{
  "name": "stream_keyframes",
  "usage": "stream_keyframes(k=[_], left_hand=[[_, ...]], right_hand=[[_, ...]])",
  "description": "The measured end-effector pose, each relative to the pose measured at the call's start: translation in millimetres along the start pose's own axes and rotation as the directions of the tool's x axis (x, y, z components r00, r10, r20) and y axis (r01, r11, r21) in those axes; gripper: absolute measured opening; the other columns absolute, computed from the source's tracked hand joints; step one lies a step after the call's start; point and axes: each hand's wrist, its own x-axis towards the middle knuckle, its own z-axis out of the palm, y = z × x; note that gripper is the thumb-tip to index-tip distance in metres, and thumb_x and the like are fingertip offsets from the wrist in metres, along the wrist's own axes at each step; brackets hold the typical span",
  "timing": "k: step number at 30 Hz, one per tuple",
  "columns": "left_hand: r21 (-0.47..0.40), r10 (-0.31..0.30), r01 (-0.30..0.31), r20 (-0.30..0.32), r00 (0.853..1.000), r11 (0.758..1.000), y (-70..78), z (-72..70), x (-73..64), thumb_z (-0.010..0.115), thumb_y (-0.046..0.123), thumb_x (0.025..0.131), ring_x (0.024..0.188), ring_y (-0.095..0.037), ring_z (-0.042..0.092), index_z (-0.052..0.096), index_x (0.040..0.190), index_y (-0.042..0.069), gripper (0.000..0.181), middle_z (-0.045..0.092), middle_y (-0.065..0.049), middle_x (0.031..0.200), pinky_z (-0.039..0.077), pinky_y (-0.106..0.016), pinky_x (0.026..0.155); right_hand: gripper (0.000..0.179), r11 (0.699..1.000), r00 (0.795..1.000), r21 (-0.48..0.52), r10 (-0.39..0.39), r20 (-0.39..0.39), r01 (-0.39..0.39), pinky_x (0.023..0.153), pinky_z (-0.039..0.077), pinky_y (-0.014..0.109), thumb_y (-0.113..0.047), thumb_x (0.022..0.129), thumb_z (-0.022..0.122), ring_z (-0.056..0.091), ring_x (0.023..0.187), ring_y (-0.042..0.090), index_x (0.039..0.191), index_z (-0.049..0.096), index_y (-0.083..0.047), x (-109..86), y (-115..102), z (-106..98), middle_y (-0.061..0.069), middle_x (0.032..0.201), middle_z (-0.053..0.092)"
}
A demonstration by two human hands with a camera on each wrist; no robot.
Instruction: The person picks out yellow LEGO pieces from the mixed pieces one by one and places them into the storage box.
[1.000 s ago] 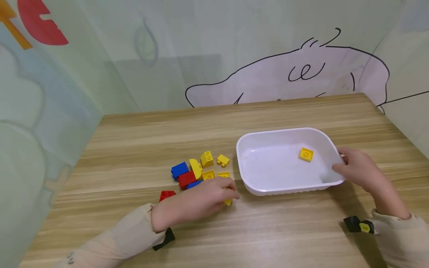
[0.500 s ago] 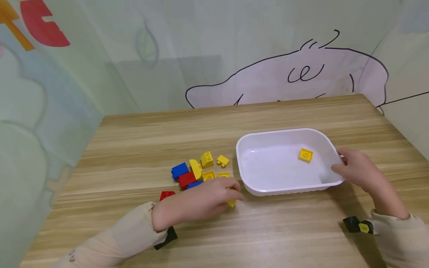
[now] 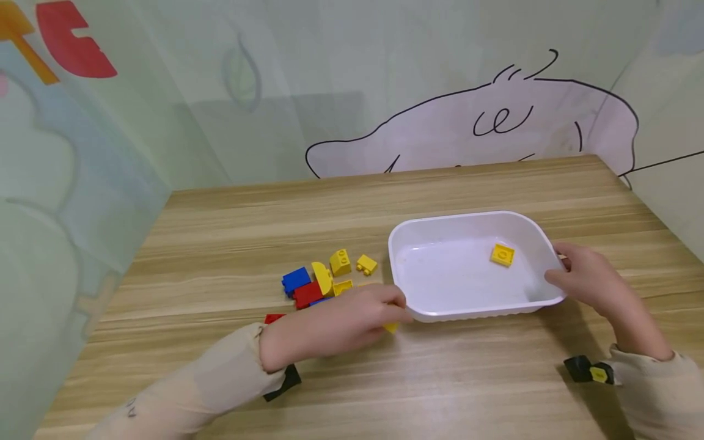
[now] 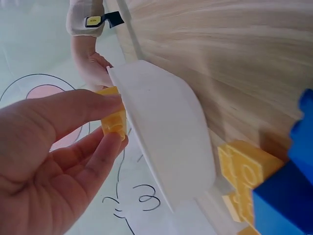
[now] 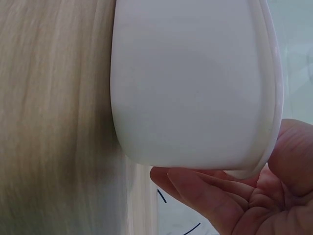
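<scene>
My left hand [image 3: 352, 318] pinches a yellow toy brick [image 4: 113, 117] between thumb and fingers, close to the left front corner of the white plastic tub [image 3: 462, 315]. In the left wrist view that brick overlaps the tub's rim. My right hand [image 3: 591, 275] grips the tub's right end, thumb over the rim and fingers [image 5: 200, 193] against the outside wall. One yellow brick [image 3: 502, 255] lies studs-down inside the tub. Left of the tub sits a loose group with a blue brick [image 3: 296, 281], a red brick [image 3: 308, 295] and a yellow sloped brick [image 3: 340, 263].
A small yellow brick [image 3: 366, 264] lies between the group and the tub. Another red brick [image 3: 273, 318] shows partly behind the left wrist. The wooden table [image 3: 264, 214] meets a wall [image 3: 275, 73] printed with cartoon drawings at its far edge.
My left hand has moved right with the yellow brick, from beside the brick group to the tub's near left corner. The right hand and the tub stay put.
</scene>
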Motion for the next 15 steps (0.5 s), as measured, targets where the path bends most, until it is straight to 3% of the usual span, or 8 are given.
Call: stream_keyframes(k=[11, 15], left_hand=[[0.077, 0.054, -0.055, 0.011, 0.998, 0.996, 6.3, -6.5, 22.4, 0.066, 0.003, 0.084, 0.098, -0.018, 0.055, 0.065, 0.112, 0.008, 0.029, 0.058, -0.006, 0.108, 0.043, -0.019, 0.086], [0.075, 0.035, -0.038, 0.047, 0.998, 0.996, 9.8, -8.6, 30.1, 0.066, 0.006, 0.085, 0.099, -0.016, 0.054, 0.065, 0.115, 0.009, 0.03, 0.058, -0.005, 0.11, 0.042, -0.017, 0.088]], right_hand=[[0.057, 1.0, 1.0, 0.005, -0.009, 0.005, 0.009, 0.065, 0.054, 0.04, -0.01, 0.085, 0.058, 0.058, 0.079, 0.032, 0.128, 0.036, 0.019, 0.3, 1, -1, 0.04, 0.111, 0.052], [0.057, 1.0, 1.0, 0.003, -0.007, 0.005, 0.007, 0.065, 0.054, 0.04, -0.011, 0.084, 0.058, 0.058, 0.079, 0.031, 0.128, 0.036, 0.019, 0.3, 2, -1, 0.039, 0.11, 0.052]])
